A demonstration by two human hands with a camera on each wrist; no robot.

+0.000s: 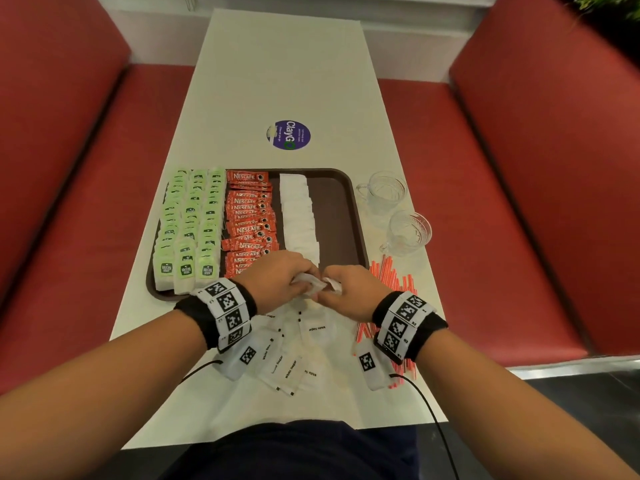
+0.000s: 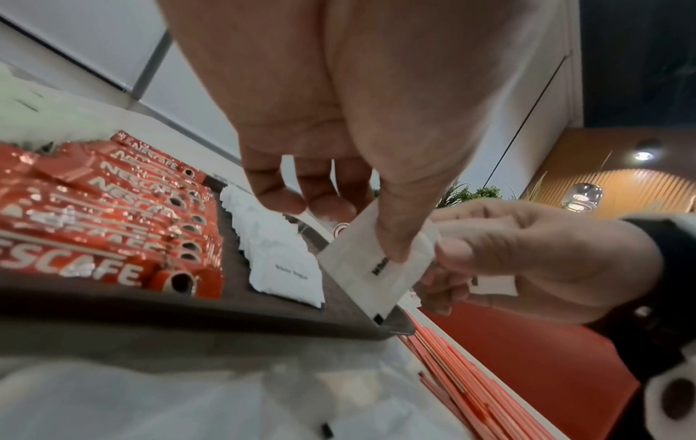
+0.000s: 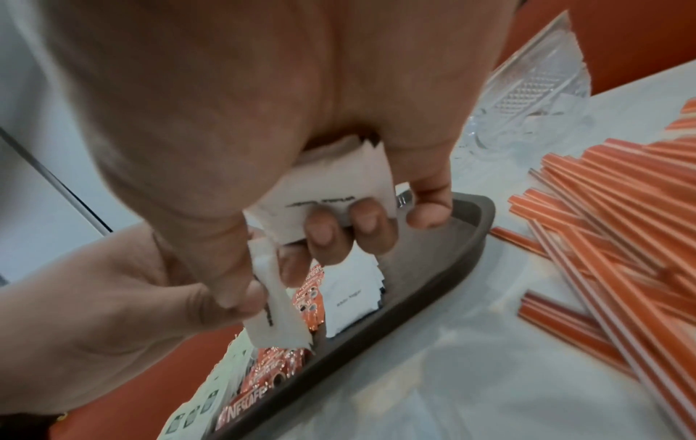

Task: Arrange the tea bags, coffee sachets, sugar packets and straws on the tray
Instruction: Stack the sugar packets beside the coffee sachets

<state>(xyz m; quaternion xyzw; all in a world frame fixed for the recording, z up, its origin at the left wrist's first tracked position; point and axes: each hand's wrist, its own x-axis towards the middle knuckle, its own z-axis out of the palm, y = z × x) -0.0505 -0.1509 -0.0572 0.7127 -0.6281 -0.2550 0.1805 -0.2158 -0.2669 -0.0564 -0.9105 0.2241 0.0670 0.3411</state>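
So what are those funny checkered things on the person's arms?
Both arms are bare, with no sleeves. Each wrist wears a black wristband wrapped in a white strap of square black-and-white code markers. A small white box with one more marker hangs under each wrist, and a thin black cable trails back from it.

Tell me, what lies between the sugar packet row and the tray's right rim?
Nothing: in the head view, bare brown tray floor runs between the sugar packet row and that rim.

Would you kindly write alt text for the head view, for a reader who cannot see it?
Both hands, left and right, hold white sugar packets at the near edge of a brown tray bearing rows of tea bags, coffee sachets and sugar. Straws and loose packets lie on the table.
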